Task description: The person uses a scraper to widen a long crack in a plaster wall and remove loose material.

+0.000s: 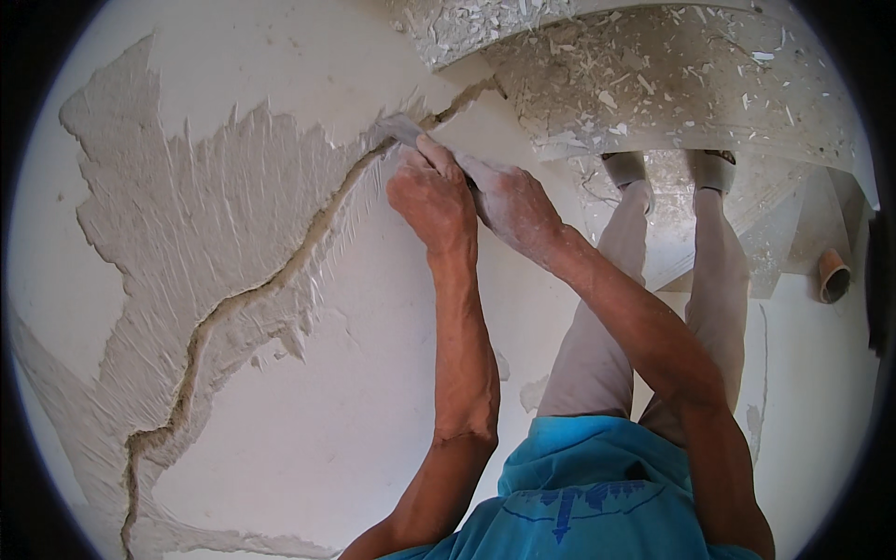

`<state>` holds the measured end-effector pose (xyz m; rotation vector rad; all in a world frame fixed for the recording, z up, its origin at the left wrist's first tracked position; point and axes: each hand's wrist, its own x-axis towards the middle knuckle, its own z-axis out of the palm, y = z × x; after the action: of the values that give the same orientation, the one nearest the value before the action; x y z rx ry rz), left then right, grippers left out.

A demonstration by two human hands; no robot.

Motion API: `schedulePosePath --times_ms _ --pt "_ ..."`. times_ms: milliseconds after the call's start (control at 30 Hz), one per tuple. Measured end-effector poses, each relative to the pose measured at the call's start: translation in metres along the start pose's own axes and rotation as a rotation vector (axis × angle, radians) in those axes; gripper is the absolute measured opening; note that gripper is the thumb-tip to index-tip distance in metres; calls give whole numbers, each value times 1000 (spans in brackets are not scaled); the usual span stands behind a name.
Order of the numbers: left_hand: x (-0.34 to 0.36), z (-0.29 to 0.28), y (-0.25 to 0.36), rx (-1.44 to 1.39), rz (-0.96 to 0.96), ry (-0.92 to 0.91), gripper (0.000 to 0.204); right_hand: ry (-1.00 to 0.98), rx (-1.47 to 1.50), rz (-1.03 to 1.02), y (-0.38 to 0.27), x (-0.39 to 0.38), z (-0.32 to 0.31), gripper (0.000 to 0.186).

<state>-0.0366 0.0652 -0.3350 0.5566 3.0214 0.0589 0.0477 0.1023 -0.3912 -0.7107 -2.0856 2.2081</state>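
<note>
Both my hands are closed on one scraper [399, 130], whose grey blade rests against the white wall [364, 411] at the upper end of a long crack [271, 285]. My left hand [434, 198] grips it near the blade. Just to the right, my right hand [511, 203], dusted white, wraps the dark handle, which is mostly hidden by the fingers. A broad patch of bare grey plaster [201, 210], streaked with scrape marks, lies to the left of the crack. From my hands the crack runs down to the lower left and also reaches up to the right.
White paint flakes lie scattered over the brownish floor [644, 56] at the upper right. My feet, in grey footwear [625, 168], stand by a pale edge there. At the far right, a short orange-brown pipe [833, 275] sticks out of a white surface.
</note>
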Motion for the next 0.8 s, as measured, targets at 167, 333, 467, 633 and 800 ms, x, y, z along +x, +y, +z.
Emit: schedulePosePath --times_ms 167,333,467,633,800 --pt "0 3 0 -35 -30 -21 39 -25 81 76 3 0 6 37" --pt "17 20 -2 33 71 -20 37 -24 97 103 6 17 0 38" --pt "18 21 -2 18 42 -67 41 -53 32 139 5 17 -8 41" --pt "-10 17 -19 -36 -100 -191 44 -127 -85 190 -9 -14 -12 50" --pt "-5 21 -23 -195 -206 -271 44 -45 60 201 -14 -24 -8 55"
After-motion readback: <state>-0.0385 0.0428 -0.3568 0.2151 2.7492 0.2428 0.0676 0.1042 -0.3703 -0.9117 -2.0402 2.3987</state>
